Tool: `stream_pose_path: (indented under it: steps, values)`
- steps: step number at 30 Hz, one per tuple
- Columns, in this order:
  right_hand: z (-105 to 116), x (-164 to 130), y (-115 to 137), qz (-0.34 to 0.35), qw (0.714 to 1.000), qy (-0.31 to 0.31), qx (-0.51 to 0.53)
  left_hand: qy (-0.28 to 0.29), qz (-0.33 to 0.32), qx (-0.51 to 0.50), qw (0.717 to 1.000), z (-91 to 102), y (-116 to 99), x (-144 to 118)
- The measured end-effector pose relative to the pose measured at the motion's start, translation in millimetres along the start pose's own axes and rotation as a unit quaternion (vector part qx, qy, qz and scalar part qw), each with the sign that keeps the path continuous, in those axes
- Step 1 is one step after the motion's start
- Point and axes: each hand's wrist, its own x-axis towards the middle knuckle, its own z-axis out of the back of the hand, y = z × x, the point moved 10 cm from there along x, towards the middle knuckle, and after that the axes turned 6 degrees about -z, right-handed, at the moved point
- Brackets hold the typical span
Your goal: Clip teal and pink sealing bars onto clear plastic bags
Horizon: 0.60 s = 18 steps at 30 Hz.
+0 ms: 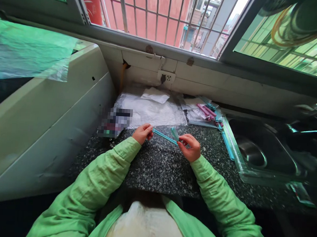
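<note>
One blue strip (165, 136) spans my left hand (143, 133) and right hand (189, 147), each pinching one end; the right also grips one teal piece (174, 133).

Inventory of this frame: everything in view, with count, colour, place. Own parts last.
Long thin plastic strip: 1, blue, between the hands
Short plastic piece: 1, blue-green, right fingertips
Slim plastic strips: several, pink, left of sink
Flat plastic strip: 1, blue, along sink's left edge
Flat plastic bags: count unclear, clear/whitish, rear counter
Pixelated patch: 1, mixed, counter's left
Speckled counter: 1, black, centre
Metal sink: 1, silver, right
Rectangular wall socket: 1, white, back wall
Thin plastic sheet: 1, green, upper left
Window bars: many, grey, top
Left hand: 1, green-sleeved, strip's left end
Right hand: 1, green-sleeved, strip's right end
</note>
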Motion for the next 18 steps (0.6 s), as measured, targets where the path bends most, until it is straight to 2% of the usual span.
stream_pose_path:
  steps: [6, 18]
  values:
    - [-8.5, -1.5, 1.0, 0.003, 0.999, 0.022, -0.027, 0.017, -0.001, 0.001, 1.000, -3.2, 2.5, 0.8]
    - [-16.3, -5.1, 6.1, 0.029, 0.994, 0.021, -0.100, 0.027, -0.006, -0.001, 1.000, -6.9, 3.5, 0.0]
